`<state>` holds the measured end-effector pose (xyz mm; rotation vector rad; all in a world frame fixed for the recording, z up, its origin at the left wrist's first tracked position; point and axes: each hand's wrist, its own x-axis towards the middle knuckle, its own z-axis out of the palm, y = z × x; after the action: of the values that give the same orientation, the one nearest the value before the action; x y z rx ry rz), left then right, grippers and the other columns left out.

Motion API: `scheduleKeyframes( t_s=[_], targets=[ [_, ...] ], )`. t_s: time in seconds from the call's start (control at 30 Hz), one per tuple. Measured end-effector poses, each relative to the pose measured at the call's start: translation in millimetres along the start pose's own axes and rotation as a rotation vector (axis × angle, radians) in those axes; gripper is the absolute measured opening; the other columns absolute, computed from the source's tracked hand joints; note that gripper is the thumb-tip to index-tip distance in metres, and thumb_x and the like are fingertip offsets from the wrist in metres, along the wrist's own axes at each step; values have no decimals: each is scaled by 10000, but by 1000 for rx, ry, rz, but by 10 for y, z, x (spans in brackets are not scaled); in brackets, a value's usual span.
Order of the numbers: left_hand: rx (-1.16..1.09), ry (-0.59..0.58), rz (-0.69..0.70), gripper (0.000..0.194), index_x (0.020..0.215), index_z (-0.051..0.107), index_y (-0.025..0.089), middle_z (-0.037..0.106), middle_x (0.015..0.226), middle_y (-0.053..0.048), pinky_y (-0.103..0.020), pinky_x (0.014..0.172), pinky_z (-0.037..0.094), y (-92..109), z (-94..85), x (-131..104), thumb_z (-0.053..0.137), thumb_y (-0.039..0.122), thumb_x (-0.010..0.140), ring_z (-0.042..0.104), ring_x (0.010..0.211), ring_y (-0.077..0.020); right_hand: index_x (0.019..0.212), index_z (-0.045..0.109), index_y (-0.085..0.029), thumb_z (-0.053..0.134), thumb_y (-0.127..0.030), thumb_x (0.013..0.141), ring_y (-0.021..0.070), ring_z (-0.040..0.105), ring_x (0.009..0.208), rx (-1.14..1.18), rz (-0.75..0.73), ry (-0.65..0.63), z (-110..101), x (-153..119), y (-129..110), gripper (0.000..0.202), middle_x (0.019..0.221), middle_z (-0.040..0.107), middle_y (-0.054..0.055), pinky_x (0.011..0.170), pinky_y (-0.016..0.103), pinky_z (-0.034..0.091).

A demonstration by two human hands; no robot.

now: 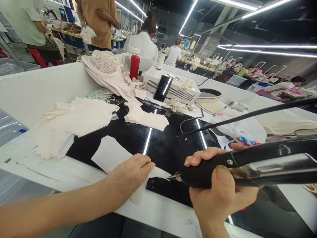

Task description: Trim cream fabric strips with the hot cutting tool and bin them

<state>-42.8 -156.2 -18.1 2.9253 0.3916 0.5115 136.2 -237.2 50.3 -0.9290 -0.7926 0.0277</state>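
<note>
My left hand (135,173) presses down on a white cut fabric piece (111,153), its fingers bent and close together. The piece lies on a glossy black sheet, and its narrow end runs to the right out from under my fingers. My right hand (218,190) is wrapped round a thick black handheld tool (203,172) with a metal lever along its side. The tool's pointed metal tip (175,177) meets the right end of the fabric piece. Beneath my left hand a cream strip (137,195) hangs over the black sheet's near edge.
A stack of cream fabric pieces (74,119) lies left, another cream piece (146,114) beyond. Behind stand a vented white box (170,86), a phone (163,88) and a red bottle (134,67). A black cable (247,115) crosses on the right. Other people work at machines beyond.
</note>
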Motion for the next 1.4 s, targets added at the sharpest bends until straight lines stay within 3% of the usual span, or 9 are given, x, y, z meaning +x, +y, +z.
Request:
scheduleKeyframes(
  t_s=[0.43, 0.73, 0.8, 0.9, 1.0, 1.1, 1.23, 1.4],
  targets=[
    [-120, -19, 45, 458, 1199, 635, 160, 682, 1157, -60, -293, 870, 614, -79, -71, 6, 540, -139, 867, 666, 1052, -202, 1188, 663, -232, 861, -315, 833, 161, 636, 560, -5, -2, 10, -9, -74, -32, 415, 779, 712, -36, 512, 328, 583],
    [19, -60, 82, 361, 1193, 615, 192, 680, 1045, -15, -238, 763, 546, -69, -139, 1, 535, -85, 976, 683, 928, -157, 1196, 660, -237, 869, -324, 832, 163, 655, 583, -4, 17, -5, -8, -115, -61, 428, 801, 727, -39, 522, 328, 594],
    [102, -27, 114, 256, 1137, 626, 174, 660, 955, -8, -258, 734, 535, -26, -115, 12, 562, -37, 1008, 666, 851, -163, 1197, 658, -237, 867, -317, 834, 164, 655, 583, -6, 21, -14, -10, -119, -73, 426, 797, 728, -42, 519, 328, 599],
    [225, 54, 186, 48, 1083, 651, 148, 628, 856, -3, -312, 698, 534, 58, -58, 47, 682, 166, 1051, 641, 772, -192, 1192, 653, -237, 873, -316, 827, 166, 652, 579, -13, 33, -17, -13, -122, -101, 434, 791, 727, -47, 509, 331, 605],
    [255, 103, 180, 373, 1144, 670, 148, 647, 862, -1, -353, 715, 557, 138, -21, 70, 836, 437, 975, 657, 789, -225, 1186, 649, -235, 880, -332, 819, 166, 649, 579, -17, 41, -16, -12, -129, -129, 444, 780, 721, -51, 516, 335, 610],
    [255, 121, 150, 579, 1165, 685, 159, 694, 914, -9, -375, 839, 583, 187, -16, 48, 928, 578, 849, 685, 874, -245, 1190, 646, -234, 881, -346, 816, 166, 650, 583, -21, 41, -15, 1, -143, -143, 456, 783, 718, -49, 523, 338, 610],
    [291, 136, 143, 713, 1243, 684, 158, 745, 1032, -45, -390, 1008, 551, 210, -24, -31, 949, 643, 793, 698, 1024, -262, 1165, 649, -240, 876, -338, 800, 162, 634, 555, 20, 60, -16, 57, -126, -110, 440, 774, 708, -49, 493, 330, 587],
    [301, 131, 120, 783, 1309, 664, 152, 759, 1109, -65, -383, 1026, 543, 215, -22, -86, 959, 646, 777, 704, 1071, -266, 1151, 640, -242, 833, -312, 795, 150, 599, 513, 103, 46, -9, 161, -28, 12, 411, 751, 695, -58, 456, 305, 554]
  ],
)
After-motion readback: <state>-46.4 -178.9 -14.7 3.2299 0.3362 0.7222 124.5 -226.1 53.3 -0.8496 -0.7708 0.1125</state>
